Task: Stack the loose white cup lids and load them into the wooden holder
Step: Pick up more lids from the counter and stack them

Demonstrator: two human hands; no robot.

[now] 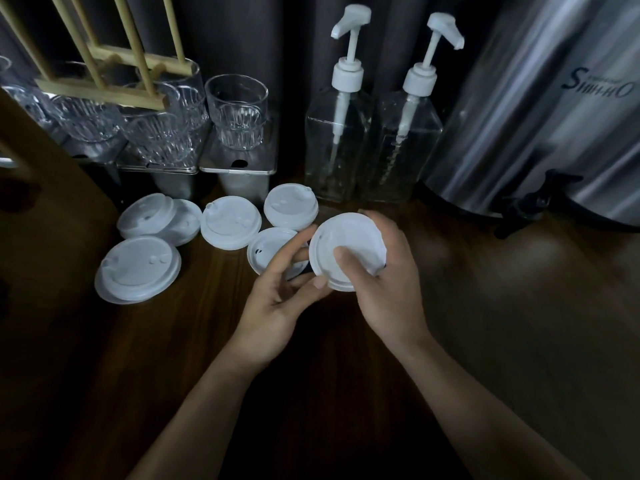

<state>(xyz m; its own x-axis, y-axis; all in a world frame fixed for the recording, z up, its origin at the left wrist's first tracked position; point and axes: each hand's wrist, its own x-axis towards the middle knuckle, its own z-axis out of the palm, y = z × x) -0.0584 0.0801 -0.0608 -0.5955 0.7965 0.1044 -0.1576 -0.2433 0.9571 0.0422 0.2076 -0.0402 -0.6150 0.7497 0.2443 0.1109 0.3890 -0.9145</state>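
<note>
Early stage: right grip (384,282) and left grip (277,299) clasp one lid (349,233); other lids (138,268) lie loose on desk (485,306), holder (100,86) unloaded.

Table: we see a dark wooden table (502,341) filling the whole view.
Lids: six white lids (230,223) lie loose from ten to eleven o'clock. Two of them overlap at the far left, and one nearer the middle is partly covered from our view.
Tins: metal tins (239,169) stand in a row at eleven o'clock, just behind the lids.
Bottles: two clear pump bottles (337,143) stand side by side at twelve o'clock.
Urn: a steel urn (554,133) with a black tap (526,206) stands at two o'clock.
</note>
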